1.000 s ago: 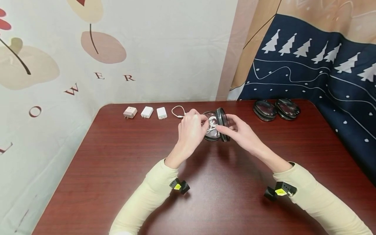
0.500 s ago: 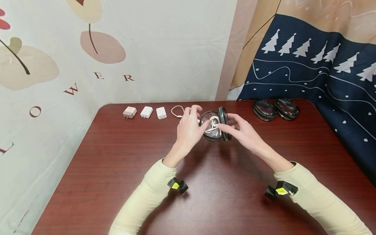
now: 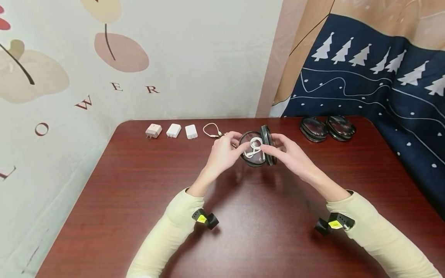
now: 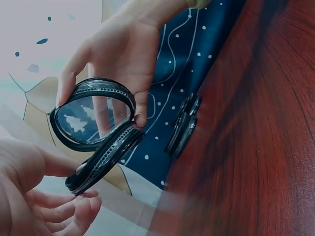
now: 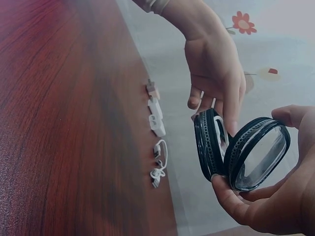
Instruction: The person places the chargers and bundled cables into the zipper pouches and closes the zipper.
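A round black-rimmed zip pouch [image 3: 267,144] with clear faces is spread apart like a clamshell above the table. A white cable [image 3: 255,143] lies coiled inside its left half. My left hand [image 3: 224,152] holds the left half by its rim, thumb on the inner side. My right hand [image 3: 293,157] grips the other half, thumb at the inner edge and fingers behind it. In the left wrist view the pouch's zipper teeth [image 4: 110,156] run along the parted edges, with the right hand [image 4: 123,54] behind the clear face.
Along the table's [image 3: 264,231] back edge stand a pinkish plug charger [image 3: 153,131] and two white chargers [image 3: 174,130]. A looped white cable [image 3: 211,130] lies right of them, another cable [image 5: 157,173] beside it. Two closed round pouches [image 3: 313,129] sit back right.
My left hand was at the coiled cable inside the pouch; it drew back left, fingers lifted, and now grips the left rim. The pouch has shifted slightly right in my right hand.
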The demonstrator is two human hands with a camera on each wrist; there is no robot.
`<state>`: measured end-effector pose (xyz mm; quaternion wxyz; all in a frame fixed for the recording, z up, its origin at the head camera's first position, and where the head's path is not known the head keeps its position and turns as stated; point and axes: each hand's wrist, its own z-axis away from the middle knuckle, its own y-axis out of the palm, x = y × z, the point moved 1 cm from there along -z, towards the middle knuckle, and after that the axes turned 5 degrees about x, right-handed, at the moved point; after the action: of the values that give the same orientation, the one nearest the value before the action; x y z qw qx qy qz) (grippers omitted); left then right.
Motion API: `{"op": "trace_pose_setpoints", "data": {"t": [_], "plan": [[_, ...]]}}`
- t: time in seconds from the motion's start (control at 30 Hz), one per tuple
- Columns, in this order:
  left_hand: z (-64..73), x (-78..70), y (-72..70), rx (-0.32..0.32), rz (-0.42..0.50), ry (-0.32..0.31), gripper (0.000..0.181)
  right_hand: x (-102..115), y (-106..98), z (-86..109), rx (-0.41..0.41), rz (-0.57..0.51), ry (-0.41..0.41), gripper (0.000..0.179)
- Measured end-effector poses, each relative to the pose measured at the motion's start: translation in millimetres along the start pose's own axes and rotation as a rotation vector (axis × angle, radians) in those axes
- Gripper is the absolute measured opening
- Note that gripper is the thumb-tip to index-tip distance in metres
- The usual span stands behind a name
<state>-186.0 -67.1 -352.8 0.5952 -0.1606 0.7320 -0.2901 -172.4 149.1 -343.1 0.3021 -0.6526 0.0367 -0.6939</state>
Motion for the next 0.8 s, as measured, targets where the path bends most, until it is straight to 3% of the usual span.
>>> {"op": "trace_pose_setpoints", "data": {"t": [0.47,0.8], "plan": [[0.9,7.6,-3.1,-0.001,0.084,-0.042,0.031,-1,0,-0.1,0.007,-0.009,-0.002,0.068],[-2.1,23.1,-13.0,-0.056,0.085,-0.11,0.04,-6,-3,0.7,-0.004,-0.015,-0.005,0.066]]}}
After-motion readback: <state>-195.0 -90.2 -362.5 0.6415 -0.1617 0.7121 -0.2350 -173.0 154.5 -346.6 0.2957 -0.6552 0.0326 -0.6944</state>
